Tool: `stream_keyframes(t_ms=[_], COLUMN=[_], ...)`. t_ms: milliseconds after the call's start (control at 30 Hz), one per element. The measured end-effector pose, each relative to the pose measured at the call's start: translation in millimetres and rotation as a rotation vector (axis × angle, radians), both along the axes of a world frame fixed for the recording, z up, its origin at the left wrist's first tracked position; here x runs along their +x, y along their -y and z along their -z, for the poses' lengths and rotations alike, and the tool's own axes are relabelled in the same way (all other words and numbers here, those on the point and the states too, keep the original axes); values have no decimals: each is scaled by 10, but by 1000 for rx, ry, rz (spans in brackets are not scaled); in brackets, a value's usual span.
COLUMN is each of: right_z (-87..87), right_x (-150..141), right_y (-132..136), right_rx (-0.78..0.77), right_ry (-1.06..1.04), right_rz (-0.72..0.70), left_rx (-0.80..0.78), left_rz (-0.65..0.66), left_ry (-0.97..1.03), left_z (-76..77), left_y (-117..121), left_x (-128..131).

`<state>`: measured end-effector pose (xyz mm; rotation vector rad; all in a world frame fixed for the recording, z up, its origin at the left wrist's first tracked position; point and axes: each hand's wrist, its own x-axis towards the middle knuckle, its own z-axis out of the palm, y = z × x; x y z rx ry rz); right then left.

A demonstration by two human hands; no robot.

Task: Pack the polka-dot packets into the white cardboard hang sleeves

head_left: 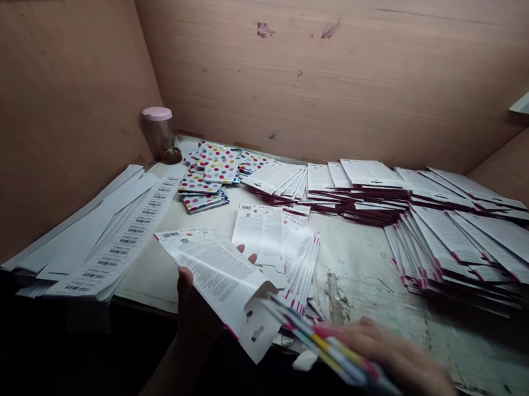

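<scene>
My left hand (200,305) is closed around a white printed cardboard sleeve (221,272), thumb on the near edge and fingertips showing past the far edge. The sleeve lies tilted, with its hang-hole end and open mouth toward the right. In my right hand (402,360) is a thin stack of colourful flat packets (330,351), smeared by motion. The stack's tip is at the sleeve's mouth; I cannot tell how far inside it reaches. Just beyond my left hand, more white sleeves (261,234) rest on the table.
Polka-dot packets (221,167) are piled at the back left. Stacks of white sleeves (374,176) line the back and right side. Barcode label sheets (128,239) lie at left, near a pink-lidded bottle (158,133). Wooden panels (282,93) enclose the worn tabletop (360,261).
</scene>
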<state>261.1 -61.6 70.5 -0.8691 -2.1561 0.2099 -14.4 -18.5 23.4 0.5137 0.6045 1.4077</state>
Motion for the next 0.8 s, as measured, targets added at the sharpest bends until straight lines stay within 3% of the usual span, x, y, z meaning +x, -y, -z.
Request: stream_keyframes(t_ms=[67, 233, 400, 500, 633, 800], right_z=[-45, 36, 9, -33, -78, 39], right_x=[-163, -487, -748, -901, -941, -724], right_y=[119, 189, 223, 201, 264, 403], right_rx=[57, 254, 307, 318, 352, 175], right_ry=[137, 478, 613, 581, 384, 257], right_rz=[-22, 91, 159, 181, 243, 159], left_rx=[20, -47, -106, -109, -169, -79], left_rz=[-1, 20, 49, 23, 46, -29], left_ry=[2, 13, 4, 16, 86, 121], left_z=[15, 25, -37, -96, -148, -150], left_y=[16, 94, 195, 249, 219, 135], left_x=[11, 20, 78, 178, 205, 58])
